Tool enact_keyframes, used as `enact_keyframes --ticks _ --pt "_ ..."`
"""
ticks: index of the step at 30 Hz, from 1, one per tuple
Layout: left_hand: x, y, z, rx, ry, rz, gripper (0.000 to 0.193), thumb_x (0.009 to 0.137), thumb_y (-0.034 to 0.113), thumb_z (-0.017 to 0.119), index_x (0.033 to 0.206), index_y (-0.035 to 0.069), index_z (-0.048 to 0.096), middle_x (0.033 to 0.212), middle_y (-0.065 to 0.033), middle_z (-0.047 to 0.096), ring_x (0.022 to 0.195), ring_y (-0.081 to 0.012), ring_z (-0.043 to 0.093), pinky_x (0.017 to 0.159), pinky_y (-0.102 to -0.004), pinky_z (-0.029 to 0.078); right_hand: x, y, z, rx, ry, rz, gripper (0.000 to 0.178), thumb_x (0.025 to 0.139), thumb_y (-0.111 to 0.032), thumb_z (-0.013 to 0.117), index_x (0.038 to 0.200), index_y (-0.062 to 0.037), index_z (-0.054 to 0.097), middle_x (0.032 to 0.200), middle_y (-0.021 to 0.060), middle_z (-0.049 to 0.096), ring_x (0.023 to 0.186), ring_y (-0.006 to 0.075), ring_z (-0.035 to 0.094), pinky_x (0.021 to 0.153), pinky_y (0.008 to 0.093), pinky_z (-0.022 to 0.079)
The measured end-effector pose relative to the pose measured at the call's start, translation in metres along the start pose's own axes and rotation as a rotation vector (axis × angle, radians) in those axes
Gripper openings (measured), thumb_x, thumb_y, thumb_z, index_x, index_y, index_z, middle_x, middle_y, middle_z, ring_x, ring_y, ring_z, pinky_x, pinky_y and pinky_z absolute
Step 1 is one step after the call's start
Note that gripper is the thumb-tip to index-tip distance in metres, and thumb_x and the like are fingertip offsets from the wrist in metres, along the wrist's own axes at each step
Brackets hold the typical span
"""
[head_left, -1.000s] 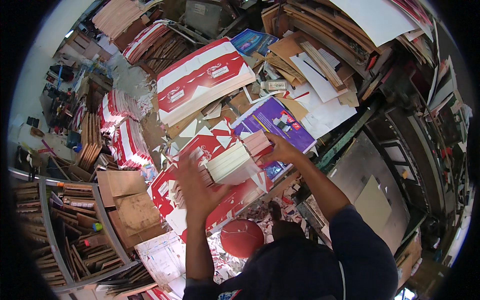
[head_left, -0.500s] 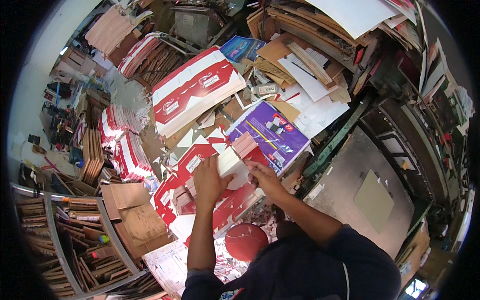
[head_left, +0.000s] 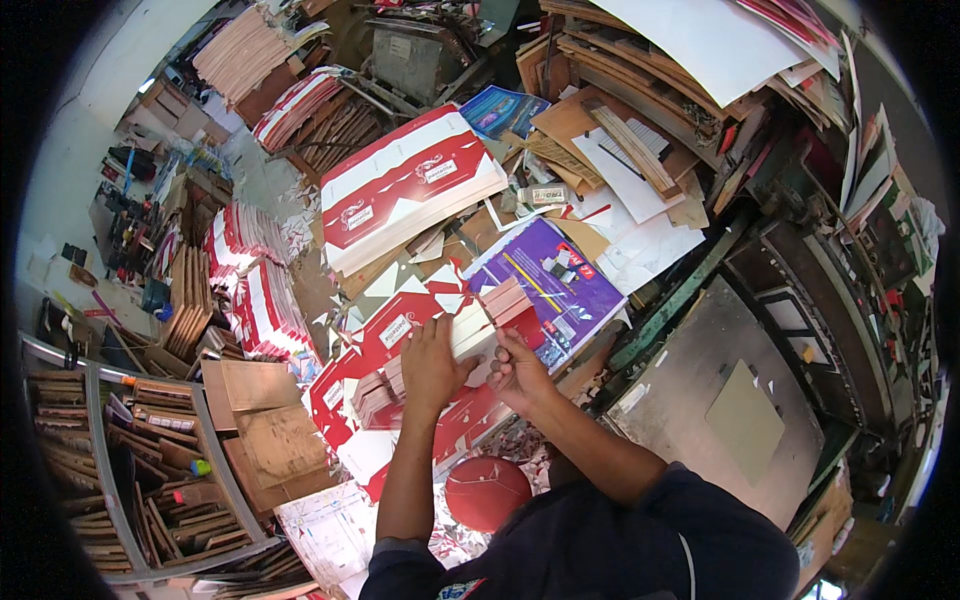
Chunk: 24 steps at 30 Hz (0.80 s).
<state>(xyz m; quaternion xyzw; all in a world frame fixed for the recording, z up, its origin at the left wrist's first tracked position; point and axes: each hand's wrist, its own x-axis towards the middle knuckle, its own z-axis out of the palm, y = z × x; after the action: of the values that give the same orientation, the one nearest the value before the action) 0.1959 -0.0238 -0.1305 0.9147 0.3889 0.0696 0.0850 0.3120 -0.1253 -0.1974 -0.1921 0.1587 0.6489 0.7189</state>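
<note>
A thick stack of red-and-white printed card blanks (head_left: 340, 390) lies at the middle of the work surface. My left hand (head_left: 432, 365) lies across a raised, pale-edged part of this stack, thumb on the near side and fingers on the far side. Close to its right end, my right hand (head_left: 520, 378) has its fingers curled together in a pinch. Whatever may be between those fingertips is too small to make out. Stepped pinkish card edges (head_left: 506, 300) show just beyond the right fingertips.
Behind sits another red-and-white stack (head_left: 415, 180). A purple printed sheet (head_left: 550, 285) lies right of my hands, beside a metal machine plate (head_left: 690, 400). A red round seat (head_left: 487, 493) stands near my body. Divided shelves (head_left: 150, 480) hold wooden pieces at left.
My right hand has turned and drawn slightly back toward me, its fingers more curled. More pale layered edges show between my hands. The whole view has shifted slightly.
</note>
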Motion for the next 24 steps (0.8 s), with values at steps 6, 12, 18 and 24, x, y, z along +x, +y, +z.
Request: enact_keyframes --ticks 6,12,18,24 --pt "-0.002 0.009 -0.005 0.028 0.017 -0.049 0.093 0.06 0.036 0.089 0.139 0.009 0.047 0.12 -0.0107 0.058 0.109 -0.03 0.056 0.088 -0.0457 0.042 0.0 0.001 -0.013 -0.025 0.064 -0.04 0.012 0.095 -0.023 0.067 0.1 -0.0218 0.057 0.064 -0.0078 0.053 0.053 0.006 0.051 0.053 0.0253 0.046" --pt "-0.006 0.006 -0.011 -0.122 0.118 0.06 0.084 0.063 0.043 0.087 0.133 0.014 0.051 0.124 -0.0102 0.056 0.112 -0.0297 0.052 0.092 -0.047 0.037 -0.009 0.008 -0.022 -0.073 0.075 -0.125 0.008 0.096 -0.021 0.063 0.098 -0.0195 0.056 0.065 -0.0074 0.054 0.054 0.0072 0.054 0.06 0.0287 0.054" --pt "-0.007 -0.009 -0.008 -0.255 0.213 0.265 0.045 0.076 0.043 0.078 0.11 0.018 0.066 0.127 -0.0086 0.056 0.117 -0.0291 0.052 0.1 -0.0539 0.033 -0.005 0.009 -0.016 -0.012 0.086 -0.109 0.012 0.094 -0.021 0.065 0.085 -0.019 0.058 0.066 -0.0089 0.056 0.058 0.0066 0.057 0.073 0.0308 0.056" --pt "-0.001 -0.005 -0.007 -0.235 0.204 0.335 0.022 0.086 0.034 0.07 0.103 0.02 0.069 0.127 -0.0046 0.057 0.118 -0.0275 0.052 0.108 -0.0615 0.026 -0.001 0.01 -0.02 -0.053 -0.013 -0.127 0.007 0.096 -0.022 0.061 0.091 -0.0186 0.058 0.07 -0.0061 0.056 0.075 0.0109 0.061 0.092 0.0445 0.053"
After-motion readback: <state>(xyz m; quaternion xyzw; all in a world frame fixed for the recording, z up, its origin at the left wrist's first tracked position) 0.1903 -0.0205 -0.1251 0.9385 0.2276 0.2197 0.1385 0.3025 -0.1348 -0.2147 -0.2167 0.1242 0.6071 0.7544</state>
